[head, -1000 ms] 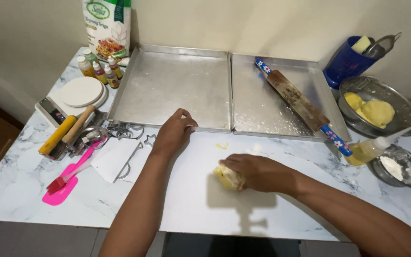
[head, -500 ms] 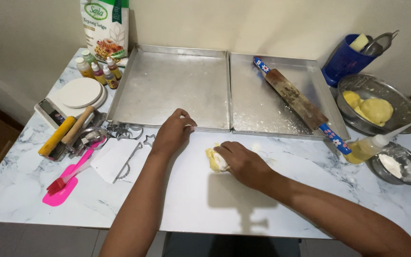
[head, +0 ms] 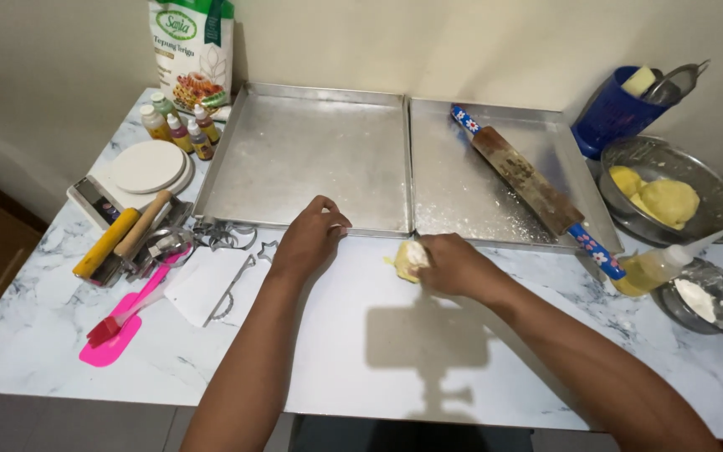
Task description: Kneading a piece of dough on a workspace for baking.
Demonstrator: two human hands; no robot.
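Note:
My right hand (head: 455, 264) is closed over a small lump of yellow dough (head: 406, 260) and presses it on the marble tabletop (head: 353, 360), just in front of the two metal baking trays. My left hand (head: 311, 237) rests with curled fingers on the tabletop at the front rim of the left tray (head: 311, 163), holding nothing. A wooden rolling pin with blue flowered handles (head: 529, 184) lies diagonally across the right tray (head: 462, 197).
A steel bowl with more dough (head: 667, 197), a small bowl of flour (head: 709, 297), an oil bottle (head: 654, 268) and a blue cup (head: 617, 113) stand at right. At left lie a pink brush (head: 123, 322), cookie cutters (head: 228, 238), a scale (head: 140, 172), small bottles (head: 179, 127) and a flour bag (head: 192, 50).
My right hand has slid the dough lump leftward and away from me, toward the trays. My left hand has stayed in place.

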